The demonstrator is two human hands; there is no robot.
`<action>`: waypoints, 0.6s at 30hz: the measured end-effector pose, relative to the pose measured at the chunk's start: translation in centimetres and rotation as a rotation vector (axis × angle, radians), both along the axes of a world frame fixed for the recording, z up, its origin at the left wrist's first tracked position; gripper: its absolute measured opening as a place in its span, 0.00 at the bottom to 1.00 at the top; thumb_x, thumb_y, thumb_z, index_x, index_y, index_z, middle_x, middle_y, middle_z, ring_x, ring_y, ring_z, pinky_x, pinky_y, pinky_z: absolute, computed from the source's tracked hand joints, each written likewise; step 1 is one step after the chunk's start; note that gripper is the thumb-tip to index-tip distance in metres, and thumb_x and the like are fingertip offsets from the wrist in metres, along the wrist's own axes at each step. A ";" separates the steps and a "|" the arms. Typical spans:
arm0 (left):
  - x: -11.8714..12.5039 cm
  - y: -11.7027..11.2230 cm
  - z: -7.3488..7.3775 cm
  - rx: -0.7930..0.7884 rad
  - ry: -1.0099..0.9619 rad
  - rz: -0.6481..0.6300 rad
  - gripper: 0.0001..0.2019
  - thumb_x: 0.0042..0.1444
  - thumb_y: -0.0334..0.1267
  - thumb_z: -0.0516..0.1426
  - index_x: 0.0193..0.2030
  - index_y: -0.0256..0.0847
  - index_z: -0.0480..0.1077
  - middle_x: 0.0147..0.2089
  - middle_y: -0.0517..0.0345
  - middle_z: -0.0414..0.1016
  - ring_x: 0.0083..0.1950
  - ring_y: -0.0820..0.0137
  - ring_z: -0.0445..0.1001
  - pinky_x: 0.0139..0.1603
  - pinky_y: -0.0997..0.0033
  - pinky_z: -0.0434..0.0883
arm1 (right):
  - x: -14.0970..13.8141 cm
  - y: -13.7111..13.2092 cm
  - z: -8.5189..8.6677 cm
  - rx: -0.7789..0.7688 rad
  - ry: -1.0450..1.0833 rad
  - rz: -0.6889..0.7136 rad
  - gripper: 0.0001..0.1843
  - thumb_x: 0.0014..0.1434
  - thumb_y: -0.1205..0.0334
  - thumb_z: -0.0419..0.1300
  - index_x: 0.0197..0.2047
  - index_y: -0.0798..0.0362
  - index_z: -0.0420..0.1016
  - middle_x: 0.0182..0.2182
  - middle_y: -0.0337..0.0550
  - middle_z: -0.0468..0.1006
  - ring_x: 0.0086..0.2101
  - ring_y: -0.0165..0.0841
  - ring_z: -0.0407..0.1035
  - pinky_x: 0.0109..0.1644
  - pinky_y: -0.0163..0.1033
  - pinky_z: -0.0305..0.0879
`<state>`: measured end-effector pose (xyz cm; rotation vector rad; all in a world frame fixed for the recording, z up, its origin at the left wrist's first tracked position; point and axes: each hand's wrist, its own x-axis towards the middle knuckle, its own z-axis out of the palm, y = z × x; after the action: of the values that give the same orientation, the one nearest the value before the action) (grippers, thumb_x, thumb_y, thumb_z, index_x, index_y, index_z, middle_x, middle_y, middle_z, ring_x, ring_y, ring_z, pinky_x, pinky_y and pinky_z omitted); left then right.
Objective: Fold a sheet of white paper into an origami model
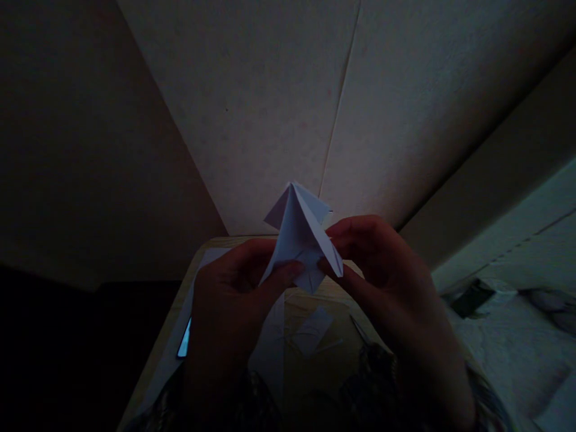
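Observation:
A folded piece of white paper [294, 234] with a pointed top and spread flaps is held up above the table, between my two hands. My left hand [234, 294] grips its lower left side, the thumb lying over the inner face and the fingers behind. On the other side, my right hand [382, 276] pinches the right flap, its thumb low and its index finger bent behind the paper. Parts of the fingers are hidden by the flaps. The light is dim.
Beneath my hands is a small wooden table [330, 294]. On it lie white sheets [272, 348], a small paper piece with scraps [312, 330], a pointed metal tool [359, 328], partly hidden, and a lit phone [184, 341]. A pale wall [270, 120] rises right behind the table.

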<state>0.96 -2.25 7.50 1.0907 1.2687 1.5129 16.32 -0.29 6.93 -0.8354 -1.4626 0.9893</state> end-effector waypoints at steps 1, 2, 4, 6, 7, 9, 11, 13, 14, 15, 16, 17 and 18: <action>0.0 0.0 0.0 0.005 -0.005 -0.005 0.10 0.45 0.28 0.69 0.29 0.50 0.80 0.28 0.74 0.85 0.34 0.72 0.84 0.35 0.80 0.79 | 0.0 0.1 -0.1 -0.007 -0.010 0.010 0.11 0.55 0.70 0.65 0.41 0.49 0.74 0.32 0.34 0.78 0.34 0.29 0.74 0.40 0.35 0.71; 0.0 0.0 0.0 0.009 -0.018 -0.014 0.10 0.45 0.27 0.69 0.29 0.50 0.80 0.28 0.74 0.85 0.34 0.72 0.84 0.37 0.80 0.79 | 0.0 0.1 -0.1 -0.010 -0.015 0.022 0.12 0.55 0.70 0.65 0.42 0.49 0.74 0.32 0.33 0.78 0.34 0.29 0.74 0.40 0.35 0.71; 0.1 0.0 0.0 0.012 -0.066 -0.028 0.10 0.45 0.27 0.69 0.29 0.50 0.80 0.29 0.74 0.84 0.37 0.71 0.84 0.40 0.79 0.79 | 0.0 0.2 -0.1 -0.008 -0.002 0.037 0.12 0.56 0.70 0.65 0.42 0.49 0.74 0.31 0.33 0.78 0.33 0.28 0.74 0.39 0.34 0.70; 0.2 0.1 -0.1 0.006 -0.112 -0.038 0.11 0.42 0.27 0.70 0.29 0.49 0.80 0.29 0.73 0.84 0.37 0.71 0.84 0.41 0.79 0.79 | -0.2 0.2 -0.1 0.006 0.031 0.035 0.11 0.56 0.71 0.66 0.40 0.48 0.74 0.31 0.32 0.78 0.32 0.27 0.73 0.37 0.33 0.70; 0.2 0.1 -0.1 -0.006 -0.130 -0.056 0.12 0.41 0.27 0.71 0.28 0.49 0.80 0.28 0.73 0.83 0.37 0.70 0.84 0.40 0.78 0.79 | -0.2 0.2 -0.1 0.014 0.051 0.025 0.11 0.55 0.72 0.66 0.40 0.48 0.73 0.30 0.31 0.78 0.31 0.26 0.73 0.37 0.32 0.69; 0.2 0.2 -0.3 -0.021 -0.148 -0.037 0.12 0.40 0.28 0.71 0.30 0.48 0.80 0.29 0.71 0.83 0.34 0.71 0.83 0.38 0.78 0.78 | -0.3 0.1 0.0 0.017 0.073 0.002 0.11 0.55 0.72 0.67 0.38 0.48 0.73 0.29 0.30 0.76 0.30 0.26 0.72 0.36 0.31 0.69; 0.1 0.1 -0.4 -0.024 -0.140 -0.038 0.10 0.41 0.30 0.71 0.29 0.48 0.80 0.29 0.69 0.83 0.33 0.71 0.82 0.38 0.77 0.78 | -0.3 0.0 -0.1 0.006 0.069 -0.008 0.11 0.55 0.71 0.68 0.38 0.48 0.73 0.28 0.30 0.75 0.29 0.26 0.71 0.35 0.31 0.68; 0.0 0.0 -0.4 -0.013 -0.119 -0.036 0.09 0.42 0.30 0.71 0.29 0.47 0.80 0.28 0.67 0.83 0.34 0.70 0.82 0.38 0.75 0.78 | -0.2 0.0 -0.1 -0.017 0.050 0.006 0.12 0.55 0.70 0.68 0.39 0.48 0.72 0.27 0.30 0.76 0.29 0.26 0.72 0.35 0.32 0.69; -0.1 0.0 -0.3 -0.011 -0.106 -0.033 0.09 0.42 0.30 0.70 0.29 0.47 0.80 0.28 0.67 0.83 0.34 0.69 0.82 0.39 0.74 0.78 | -0.1 0.1 -0.2 -0.026 0.036 0.017 0.12 0.56 0.70 0.68 0.40 0.48 0.72 0.28 0.30 0.77 0.30 0.27 0.73 0.36 0.33 0.69; -0.2 -0.1 -0.3 -0.013 -0.088 -0.033 0.09 0.41 0.29 0.70 0.29 0.46 0.79 0.28 0.66 0.82 0.34 0.67 0.83 0.39 0.73 0.79 | -0.1 0.1 -0.2 -0.031 0.018 0.030 0.11 0.56 0.69 0.68 0.41 0.47 0.72 0.29 0.31 0.78 0.31 0.28 0.74 0.36 0.33 0.70; -0.2 -0.1 -0.2 -0.015 -0.073 -0.031 0.10 0.41 0.30 0.71 0.29 0.46 0.79 0.28 0.65 0.82 0.35 0.66 0.83 0.39 0.72 0.79 | 0.0 0.2 -0.2 -0.035 -0.012 0.044 0.10 0.57 0.67 0.67 0.40 0.47 0.73 0.30 0.33 0.80 0.32 0.29 0.75 0.37 0.34 0.71; -0.2 -0.2 -0.1 -0.020 -0.062 -0.026 0.10 0.41 0.30 0.71 0.30 0.46 0.78 0.29 0.65 0.83 0.37 0.64 0.83 0.39 0.72 0.79 | 0.1 0.3 -0.2 -0.035 -0.055 0.052 0.07 0.57 0.66 0.67 0.39 0.47 0.74 0.31 0.34 0.81 0.33 0.31 0.75 0.38 0.35 0.71; -0.2 -0.2 -0.1 -0.025 -0.056 -0.019 0.11 0.41 0.30 0.71 0.30 0.47 0.77 0.30 0.64 0.83 0.38 0.63 0.84 0.38 0.71 0.79 | 0.1 0.3 -0.1 -0.033 -0.107 0.054 0.04 0.58 0.64 0.66 0.37 0.48 0.75 0.31 0.35 0.81 0.33 0.32 0.76 0.39 0.37 0.71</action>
<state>0.72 -2.42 7.41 1.0341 1.2321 1.4994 16.42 0.03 6.78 -0.8877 -1.5710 1.0249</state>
